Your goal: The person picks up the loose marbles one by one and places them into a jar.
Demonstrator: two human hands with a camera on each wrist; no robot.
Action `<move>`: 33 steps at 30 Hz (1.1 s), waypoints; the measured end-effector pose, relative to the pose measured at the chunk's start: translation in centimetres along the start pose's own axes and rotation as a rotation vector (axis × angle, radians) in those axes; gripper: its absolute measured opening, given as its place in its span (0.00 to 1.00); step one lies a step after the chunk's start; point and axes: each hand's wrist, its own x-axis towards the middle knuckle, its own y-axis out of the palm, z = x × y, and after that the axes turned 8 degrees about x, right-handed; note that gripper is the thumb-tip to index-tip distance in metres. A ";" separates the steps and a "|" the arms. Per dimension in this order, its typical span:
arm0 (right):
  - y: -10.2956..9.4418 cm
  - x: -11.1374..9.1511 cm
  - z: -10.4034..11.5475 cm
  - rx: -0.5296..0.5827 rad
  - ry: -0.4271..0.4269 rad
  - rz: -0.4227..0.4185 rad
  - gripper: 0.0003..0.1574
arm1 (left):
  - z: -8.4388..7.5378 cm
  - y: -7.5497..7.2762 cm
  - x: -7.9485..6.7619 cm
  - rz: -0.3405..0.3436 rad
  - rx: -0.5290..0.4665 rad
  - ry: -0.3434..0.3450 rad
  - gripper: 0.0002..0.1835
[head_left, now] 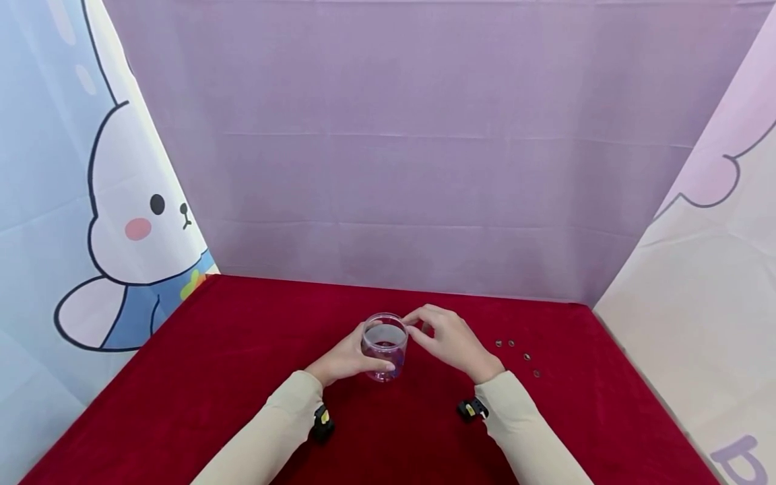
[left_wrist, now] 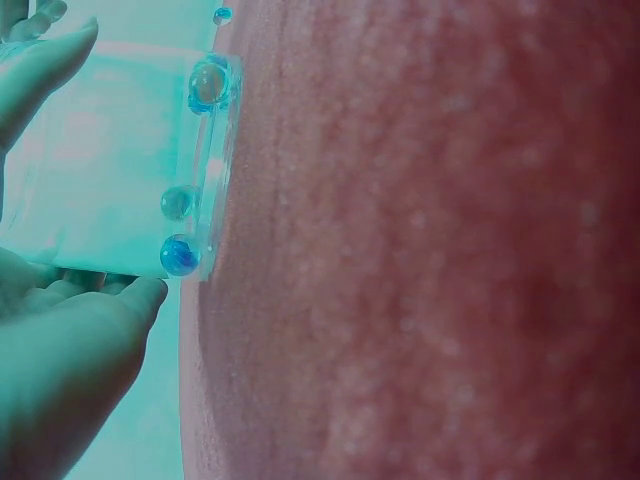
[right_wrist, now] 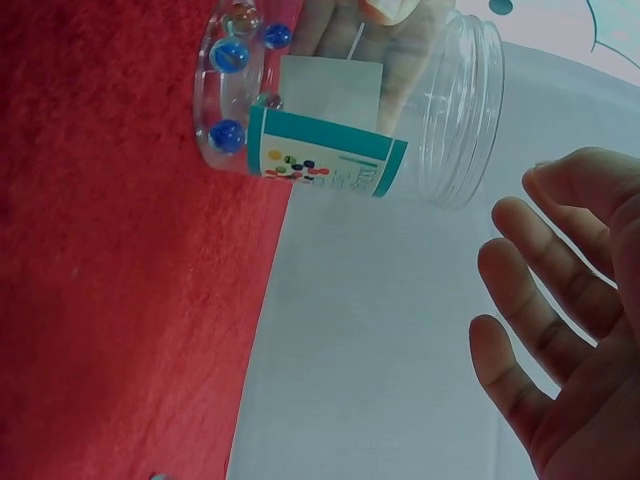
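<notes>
A clear plastic jar [head_left: 384, 347] stands upright on the red cloth, its mouth uncovered. My left hand [head_left: 353, 355] grips it round the side, thumb on the near wall and fingers behind. Several glass marbles [right_wrist: 227, 136], blue and clear, lie at the jar's bottom. A label [right_wrist: 325, 150] with a teal border is stuck on its wall. Just right of the rim is my right hand [head_left: 447, 339], fingers loosely bent. In the right wrist view those fingers [right_wrist: 518, 370] are spread beside the jar's mouth, and nothing shows between them.
Several small round marbles [head_left: 527, 357] lie scattered on the cloth [head_left: 182, 377], right of the right hand. A purple curtain [head_left: 394, 168] closes off the back, with printed curtains [head_left: 139, 182] along both sides.
</notes>
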 end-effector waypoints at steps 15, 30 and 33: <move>-2.0 -1.8 -1.5 -0.019 0.051 0.000 0.11 | 0.0 0.0 0.1 -0.019 0.016 0.015 0.52; -5.0 -5.0 -3.7 -0.077 0.144 -0.012 0.10 | 0.2 0.0 0.1 -0.009 0.017 0.008 0.54; -5.6 -5.7 -4.2 -0.094 0.170 -0.013 0.10 | 0.2 0.0 0.1 -0.011 0.021 0.003 0.54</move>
